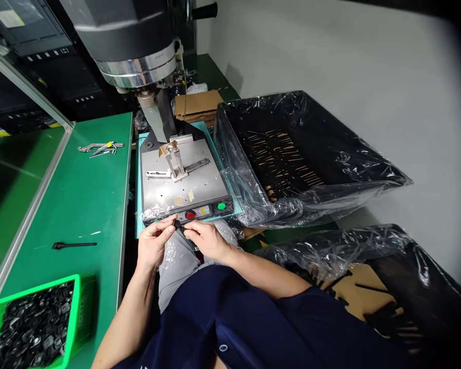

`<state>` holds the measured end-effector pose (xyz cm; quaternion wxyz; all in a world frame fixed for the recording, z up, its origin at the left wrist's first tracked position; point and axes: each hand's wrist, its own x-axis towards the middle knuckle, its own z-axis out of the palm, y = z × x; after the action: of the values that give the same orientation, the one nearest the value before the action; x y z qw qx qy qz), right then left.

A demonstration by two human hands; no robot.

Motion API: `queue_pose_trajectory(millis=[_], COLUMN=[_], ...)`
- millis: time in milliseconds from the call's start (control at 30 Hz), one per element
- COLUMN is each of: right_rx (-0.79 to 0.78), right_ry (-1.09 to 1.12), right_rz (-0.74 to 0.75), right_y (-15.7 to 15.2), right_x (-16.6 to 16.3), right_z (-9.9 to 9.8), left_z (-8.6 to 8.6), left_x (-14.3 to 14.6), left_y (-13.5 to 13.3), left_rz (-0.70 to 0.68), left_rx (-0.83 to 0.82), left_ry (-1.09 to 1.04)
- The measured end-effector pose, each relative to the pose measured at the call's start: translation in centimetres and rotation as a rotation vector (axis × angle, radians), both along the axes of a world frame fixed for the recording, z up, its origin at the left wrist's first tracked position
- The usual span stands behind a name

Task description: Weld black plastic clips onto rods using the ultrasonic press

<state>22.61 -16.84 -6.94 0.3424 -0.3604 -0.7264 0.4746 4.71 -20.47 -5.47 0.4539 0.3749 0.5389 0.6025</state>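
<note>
Small black part (179, 224) pinched between both hands: left hand (153, 243) and right hand (205, 238), fingertips narrow on it, over the lap, just before the press's red button (190, 214). Judgement: grip by the edges, steady, clear of the buttons. Green bin (34, 291) of black parts on table (92, 205), left.

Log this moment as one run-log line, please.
left hand: pinches small black part | right hand: pinches it too | where: in front of press base, near red button | beside: green bin of black parts
</note>
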Motion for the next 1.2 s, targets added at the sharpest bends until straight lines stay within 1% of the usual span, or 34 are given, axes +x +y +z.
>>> queue_pose_trajectory(millis=[67,100,133,233,267,433,467,533,667,800,933,1000,1100,1200], right_rx=[-0.128,-0.143,-0.113,0.098,0.142,0.176,0.203,0.275,0.411,0.455,0.469,0.478,0.447,0.362], right_ry=[0.006,0.004,0.000,-0.016,-0.019,-0.027,-0.027,-0.018,-0.017,-0.035,-0.030,-0.028,-0.048,-0.077], right_rz=[0.038,0.039,0.023,-0.064,-0.077,-0.109,-0.126,-0.167,-0.266,-0.341,-0.364,-0.366,-0.390,-0.372], right_y=[0.0,0.1,0.1,0.1,0.2,0.7,0.9,1.5,3.4,5.9,8.4,9.2,9.5,8.9], right_x=[0.1,0.2,0.3,0.5,0.6,0.6,0.6,0.4,-0.3,-0.9,-1.1,-0.7,0.2,1.1], right_z=[0.2,0.2,0.3,0.4,0.4,0.3,0.3,0.3,0.6,1.6,2.9,3.1,2.3,0.4], left_z=[0.1,0.1,0.2,0.3,0.3,0.2,0.4,0.9,2.5,4.0,4.9,5.2,5.5,5.3], left_x=[0.0,0.0,0.1,0.3,0.4,0.8,1.0,1.3,2.4,3.1,2.4,1.4,-0.7,-2.4], left_y=[0.2,0.3,0.4,0.4,0.4,1.0,1.4,2.4,5.2,8.4,11.8,13.8,17.1,20.2], left_rz=[-0.041,-0.062,-0.072,-0.054,-0.045,-0.106,-0.107,-0.068,0.051,0.053,0.044,0.079,0.152,0.174], left_rx=[-0.028,-0.046,-0.062,-0.077,-0.071,-0.020,-0.003,0.031,0.051,0.111,0.167,0.200,0.269,0.289], left_ry=[-0.027,-0.032,-0.025,0.037,0.052,0.064,0.070,0.092,0.143,0.160,0.207,0.267,0.366,0.452])
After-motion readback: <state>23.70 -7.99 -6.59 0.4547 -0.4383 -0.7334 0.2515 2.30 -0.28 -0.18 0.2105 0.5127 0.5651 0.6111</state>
